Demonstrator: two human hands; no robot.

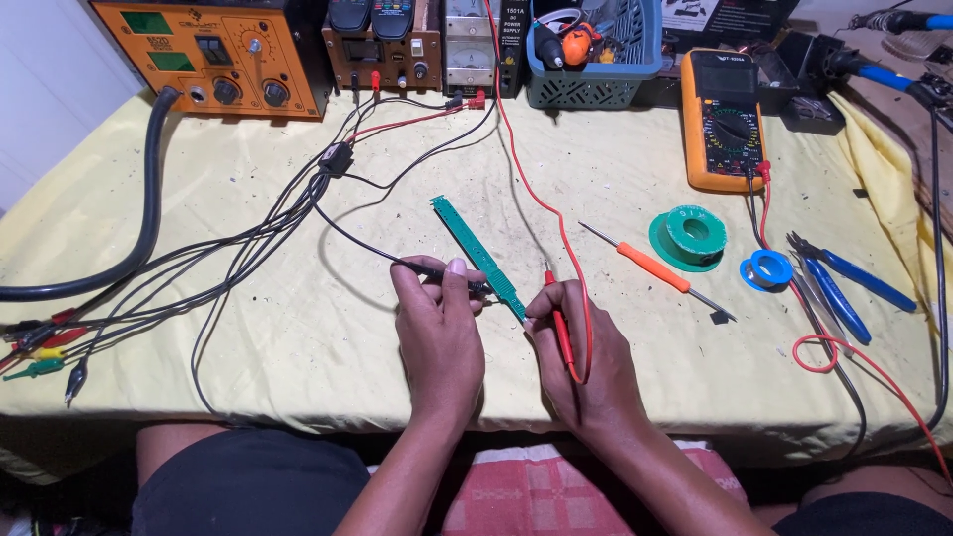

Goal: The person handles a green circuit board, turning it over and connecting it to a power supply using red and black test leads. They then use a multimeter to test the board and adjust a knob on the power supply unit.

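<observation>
My left hand [440, 320] pinches the black probe [437, 269], my right hand [581, 347] the red probe [559, 323]; I keep both tips steady on the green strip board [475, 248].

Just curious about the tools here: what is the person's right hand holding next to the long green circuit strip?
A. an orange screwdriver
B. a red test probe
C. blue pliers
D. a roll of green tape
B: the right hand pinches a red test probe, its tip by the green circuit strip; the orange screwdriver lies untouched on the table.
</observation>
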